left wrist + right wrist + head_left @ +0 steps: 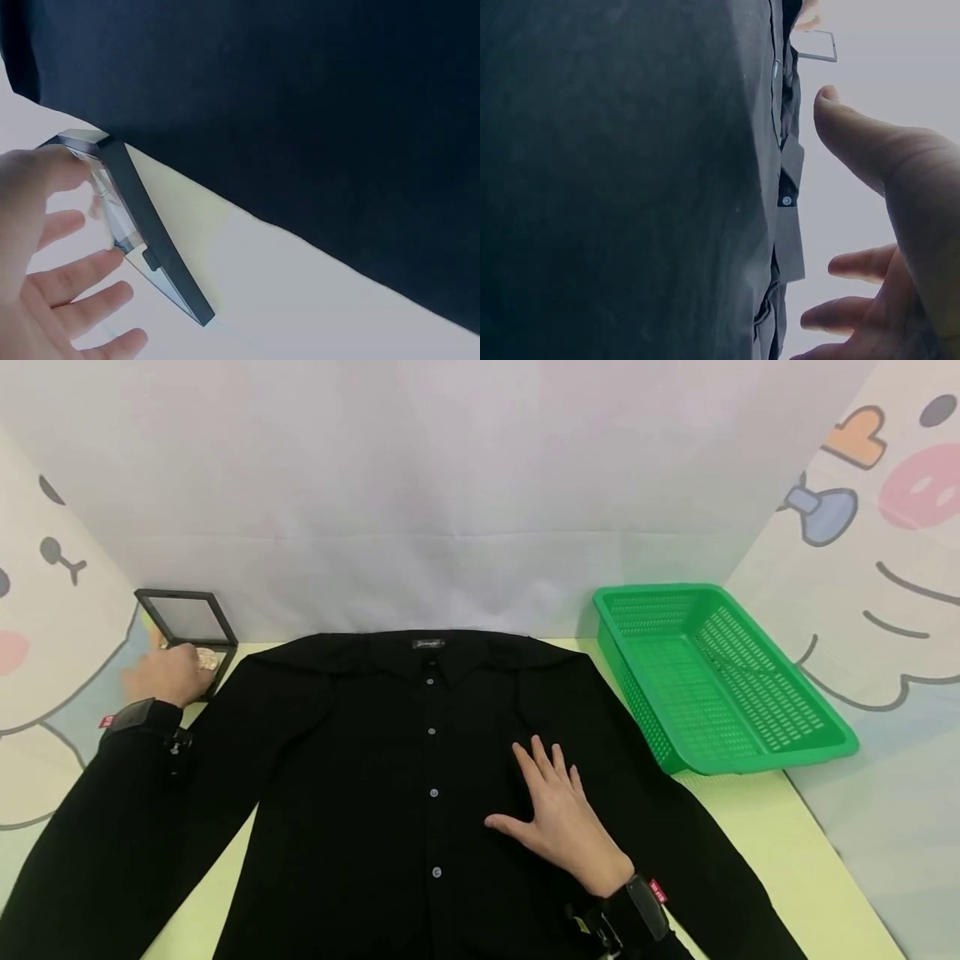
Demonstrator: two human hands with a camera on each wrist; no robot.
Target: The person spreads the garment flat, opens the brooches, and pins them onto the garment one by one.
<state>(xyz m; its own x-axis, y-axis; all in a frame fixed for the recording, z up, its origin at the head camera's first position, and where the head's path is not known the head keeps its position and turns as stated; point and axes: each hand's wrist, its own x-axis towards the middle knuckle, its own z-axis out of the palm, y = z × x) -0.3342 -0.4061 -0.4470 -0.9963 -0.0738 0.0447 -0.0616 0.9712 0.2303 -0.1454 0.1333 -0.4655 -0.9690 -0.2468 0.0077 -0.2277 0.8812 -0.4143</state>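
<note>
A black long-sleeved button-up shirt [382, 760] lies spread front side up, its collar toward the back wall. At its upper left stands a small black box [223, 653] with its framed, see-through lid [189, 618] raised. A pale, gold-toned ornament [208, 658] shows in the box, partly hidden by my left hand [168, 675]; its exact kind is unclear. In the left wrist view the thumb [64, 166] and spread fingers reach to the box's edge. My right hand [562, 822] is over the shirt's right half, fingers spread, holding nothing.
A green plastic basket [671, 727] with perforated walls stands at the right, beside the shirt's sleeve. The pale yellow table [810, 852] shows around the shirt. White cloth [450, 485] hangs behind, with cartoon-printed panels [900, 610] on both sides.
</note>
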